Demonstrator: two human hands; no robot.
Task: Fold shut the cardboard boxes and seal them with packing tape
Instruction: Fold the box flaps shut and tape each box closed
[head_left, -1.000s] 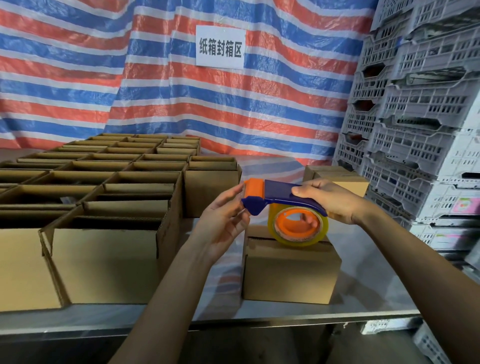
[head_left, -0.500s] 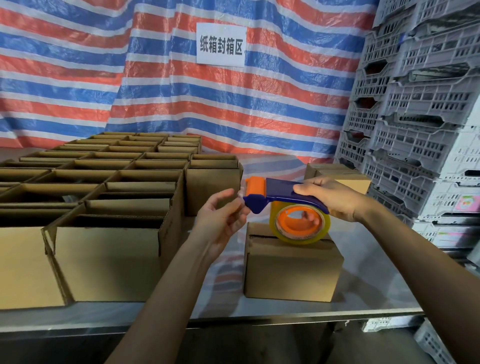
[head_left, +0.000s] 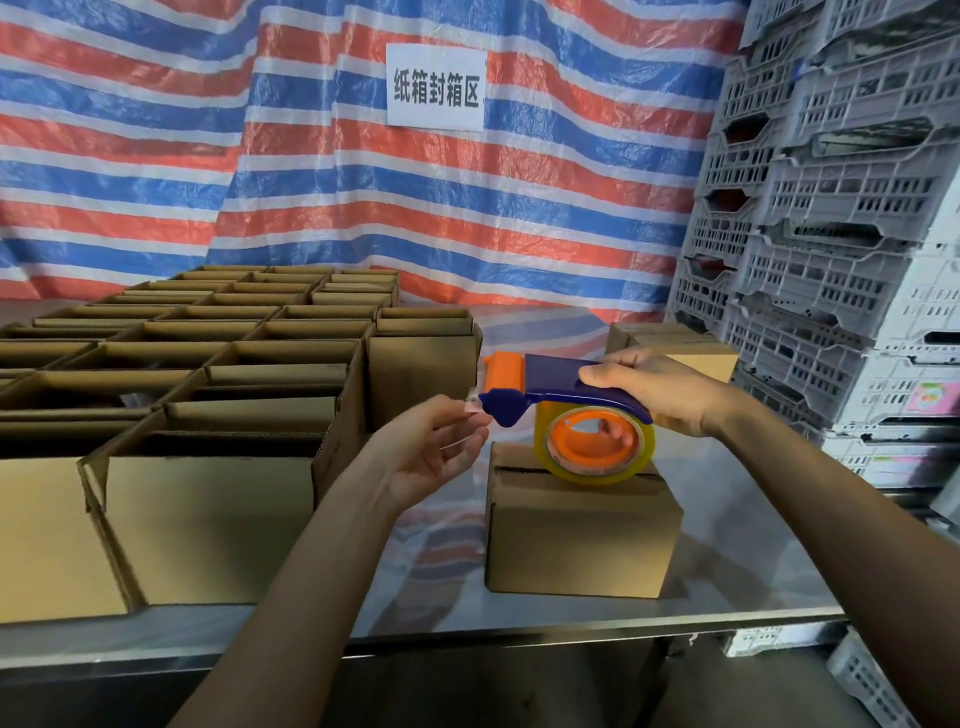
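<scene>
A small cardboard box (head_left: 579, 540) with its flaps folded shut stands on the steel table, right of centre. Just above it my right hand (head_left: 657, 392) grips the blue handle of an orange and blue tape dispenser (head_left: 558, 408) loaded with a roll of clear tape (head_left: 595, 444). My left hand (head_left: 431, 447) is at the dispenser's front end, thumb and fingers pinching the loose end of the clear tape (head_left: 472, 408). The roll hides part of the box's top seam.
Several open cardboard boxes (head_left: 208, 395) fill the left half of the steel table (head_left: 727, 587). Another closed box (head_left: 675, 348) sits behind my right hand. Stacked grey plastic crates (head_left: 841, 208) rise at the right. A striped tarp with a paper sign (head_left: 436, 85) hangs behind.
My left hand has shifted slightly left, drawing the tape end away from the dispenser's front. The dispenser in my right hand stays above the closed box.
</scene>
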